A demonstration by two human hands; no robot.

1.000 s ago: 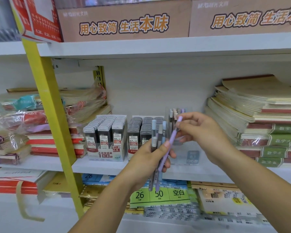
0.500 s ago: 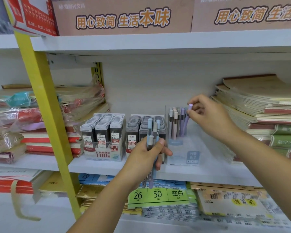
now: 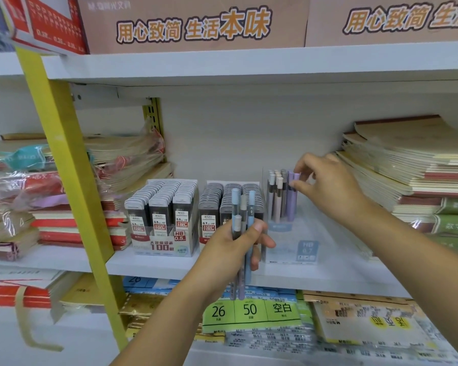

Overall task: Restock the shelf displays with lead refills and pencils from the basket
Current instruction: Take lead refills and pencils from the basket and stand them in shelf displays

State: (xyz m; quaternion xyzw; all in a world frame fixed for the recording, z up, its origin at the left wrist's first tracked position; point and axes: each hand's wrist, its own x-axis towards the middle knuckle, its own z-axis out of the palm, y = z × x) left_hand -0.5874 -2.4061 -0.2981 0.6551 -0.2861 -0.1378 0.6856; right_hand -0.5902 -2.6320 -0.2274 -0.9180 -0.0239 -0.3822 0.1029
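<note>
Head view: the left hand (image 3: 233, 249) grips a bundle of pencils (image 3: 235, 204) before the front edge of the shelf (image 3: 169, 262); the right hand (image 3: 328, 186) seems to pinch a purple pencil (image 3: 290, 202) standing in the clear holder (image 3: 302, 249) beside the lead refills (image 3: 167, 207).

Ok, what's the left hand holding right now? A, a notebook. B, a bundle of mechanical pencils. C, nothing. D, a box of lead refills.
B: the left hand grips a bundle of mechanical pencils upright, while the right hand pinches a purple pencil standing in the clear display box.
</note>
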